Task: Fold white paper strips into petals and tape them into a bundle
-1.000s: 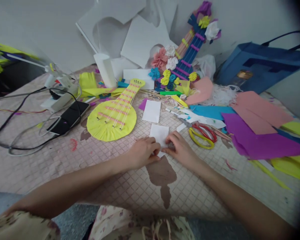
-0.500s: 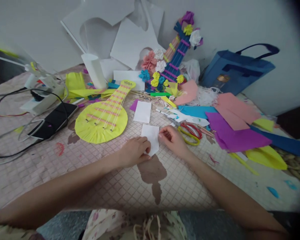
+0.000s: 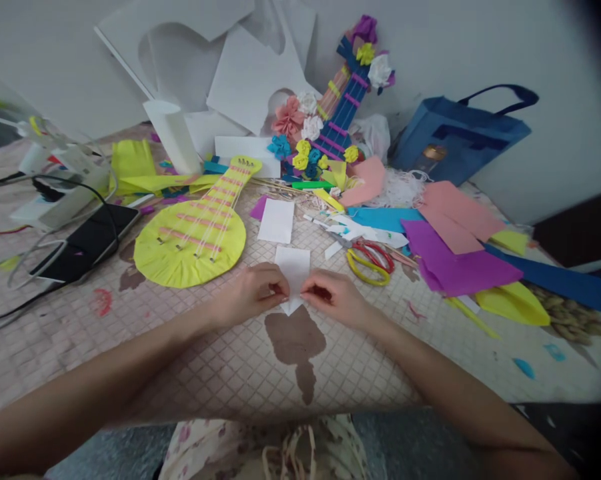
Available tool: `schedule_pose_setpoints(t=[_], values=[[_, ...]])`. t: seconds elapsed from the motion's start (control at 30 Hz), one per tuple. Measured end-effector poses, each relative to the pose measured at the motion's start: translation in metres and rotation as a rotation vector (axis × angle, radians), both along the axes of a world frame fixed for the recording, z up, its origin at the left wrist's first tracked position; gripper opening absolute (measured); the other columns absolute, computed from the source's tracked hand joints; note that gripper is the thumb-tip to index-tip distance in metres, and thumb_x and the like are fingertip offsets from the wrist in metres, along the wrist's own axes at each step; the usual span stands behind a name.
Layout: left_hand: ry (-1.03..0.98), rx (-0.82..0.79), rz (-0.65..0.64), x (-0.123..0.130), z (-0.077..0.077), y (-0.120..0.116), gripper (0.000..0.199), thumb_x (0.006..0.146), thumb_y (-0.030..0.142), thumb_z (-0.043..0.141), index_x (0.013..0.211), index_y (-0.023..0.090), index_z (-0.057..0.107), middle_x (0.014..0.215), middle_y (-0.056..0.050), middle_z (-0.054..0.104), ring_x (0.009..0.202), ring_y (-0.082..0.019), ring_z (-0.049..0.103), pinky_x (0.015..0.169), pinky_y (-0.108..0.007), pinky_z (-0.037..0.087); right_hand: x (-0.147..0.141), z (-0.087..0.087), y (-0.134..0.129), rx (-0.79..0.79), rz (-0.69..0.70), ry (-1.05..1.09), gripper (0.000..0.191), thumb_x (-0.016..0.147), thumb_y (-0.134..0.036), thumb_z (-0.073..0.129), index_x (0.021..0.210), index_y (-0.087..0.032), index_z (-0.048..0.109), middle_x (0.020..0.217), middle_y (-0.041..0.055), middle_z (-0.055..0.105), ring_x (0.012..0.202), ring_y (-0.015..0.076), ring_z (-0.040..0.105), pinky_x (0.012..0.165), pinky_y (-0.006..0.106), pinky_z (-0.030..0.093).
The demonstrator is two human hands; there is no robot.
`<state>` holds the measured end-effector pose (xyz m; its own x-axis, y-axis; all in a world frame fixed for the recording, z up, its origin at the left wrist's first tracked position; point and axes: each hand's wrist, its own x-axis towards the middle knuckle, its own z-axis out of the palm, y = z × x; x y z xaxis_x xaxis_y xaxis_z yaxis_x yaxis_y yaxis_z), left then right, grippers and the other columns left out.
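A small white piece of paper (image 3: 293, 261) lies on the table in front of me, its near end tapering to a point. My left hand (image 3: 253, 291) pinches its left edge near that end, thumb and fingertips together. On the opposite edge, my right hand (image 3: 339, 301) pinches the paper in the same way. The fingers partly cover the paper's lower half. Just beyond it lies a second white paper rectangle (image 3: 276, 221). Left of the hands rests a yellow paper-covered lute-like model (image 3: 195, 240) with white strings.
Scissors with red and yellow handles (image 3: 369, 267) lie right of my right hand. Farther right are purple paper (image 3: 455, 263) and pink paper (image 3: 460, 217). A phone (image 3: 85, 240) and a power strip (image 3: 55, 200) with cables sit left. Behind stand a blue bag (image 3: 455, 143) and a flower-covered blue model (image 3: 344, 110).
My right hand has moved down from the paper's upper right edge to its lower right edge. My left hand has shifted to the lower left edge. The view has turned slightly right.
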<state>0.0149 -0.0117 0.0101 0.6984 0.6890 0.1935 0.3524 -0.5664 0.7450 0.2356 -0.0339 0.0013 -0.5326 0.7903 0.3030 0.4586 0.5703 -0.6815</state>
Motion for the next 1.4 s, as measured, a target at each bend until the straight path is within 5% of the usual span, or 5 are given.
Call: schedule_pose_setpoints(t=[0.27,0.47,1.1,1.27,1.4], values=[[0.118,0.202,-0.084,0.01,-0.013,-0.008,0.008,0.085,0.017,0.054,0.086,0.017,0.062,0.09,-0.004,0.06,0.088,-0.017,0.054,0.08,-0.03,0.039,-0.01,-0.012,-0.004,-0.028,-0.022,-0.262,0.013,0.081,-0.008,0.052,0.086,-0.02,0.049,0.086,0.0003,0.054,0.08,0.0129,0.053,0.069,0.023,0.039],[0.189,0.165,-0.092,0.009,-0.016,-0.009,0.008,0.087,0.02,0.054,0.085,0.018,0.062,0.09,-0.003,0.061,0.09,-0.017,0.054,0.082,-0.031,0.036,0.0,-0.012,-0.004,0.02,-0.262,-0.443,0.021,0.081,-0.029,0.063,0.089,-0.021,0.045,0.09,0.0019,0.052,0.076,0.0157,0.053,0.059,0.025,0.035],[0.295,0.066,-0.116,0.018,-0.003,0.003,0.011,0.073,0.016,0.063,0.084,0.017,0.061,0.081,0.0,0.062,0.076,-0.014,0.056,0.076,-0.029,0.04,0.015,-0.008,0.019,-0.133,-0.265,-0.128,0.013,0.083,-0.029,0.055,0.075,-0.018,0.053,0.062,-0.0035,0.053,0.055,0.0098,0.046,0.055,0.022,0.033],[0.028,-0.174,0.113,0.016,-0.011,0.006,0.011,0.076,0.026,0.061,0.078,0.015,0.061,0.065,0.002,0.056,0.059,-0.009,0.05,0.055,-0.021,0.039,0.008,0.0,0.005,-0.093,-0.177,-0.099,0.011,0.084,-0.025,0.055,0.075,-0.019,0.052,0.067,-0.0031,0.053,0.058,0.0094,0.045,0.056,0.022,0.034],[-0.06,-0.06,0.271,0.007,-0.008,0.016,0.012,0.078,0.026,0.057,0.079,0.015,0.061,0.069,0.0,0.059,0.063,-0.01,0.053,0.058,-0.022,0.043,-0.001,0.004,-0.011,-0.036,-0.028,-0.154,0.008,0.085,-0.026,0.055,0.081,-0.02,0.052,0.076,-0.0015,0.055,0.062,0.0094,0.048,0.058,0.022,0.037]])
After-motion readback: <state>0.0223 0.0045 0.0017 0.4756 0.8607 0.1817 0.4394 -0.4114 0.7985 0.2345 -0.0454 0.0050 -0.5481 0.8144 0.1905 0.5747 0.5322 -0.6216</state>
